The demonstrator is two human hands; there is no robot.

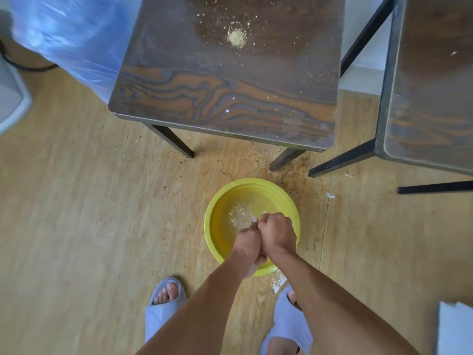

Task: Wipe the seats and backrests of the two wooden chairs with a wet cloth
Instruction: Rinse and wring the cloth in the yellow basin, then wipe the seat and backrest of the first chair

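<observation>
Both my hands are clenched together over a yellow basin [212, 213] of water on the floor. My left hand [247, 248] and my right hand [276, 231] are fists pressed side by side. A small pale bit of the cloth [255, 220] shows between them; the remainder is hidden. Water splashes in the basin just below. One wooden chair seat [225, 85] stands beyond the basin with a pile of yellowish crumbs [236, 38] and scattered specks on it. The second chair seat [430, 103] is at the right, dusty. No backrest is in view.
Crumbs litter the wood floor [76, 213] around the black chair legs [174, 140]. A small puddle [277, 281] lies beside the basin near my grey slippers [158, 311]. A blue plastic bag [71, 34] and a white appliance [10, 93] stand at left, and a white box [455, 329] at bottom right.
</observation>
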